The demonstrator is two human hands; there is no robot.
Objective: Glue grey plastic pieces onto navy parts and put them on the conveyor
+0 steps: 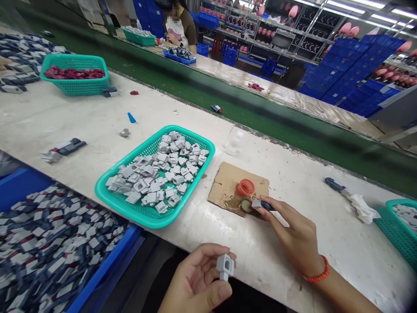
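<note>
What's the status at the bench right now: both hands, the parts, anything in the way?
Left hand grips small grey part. Right hand holds dark-and-grey piece at small cap on cardboard. Orange cap close behind.

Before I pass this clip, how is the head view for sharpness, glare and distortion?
Head view: the left hand with its grey plastic part and the right hand at the small cap are sharp; the green conveyor is smeared by motion blur; the wide lens bows the table edge; ceiling lights flare top right; the worktop is evenly lit, with soft shadows.
</note>
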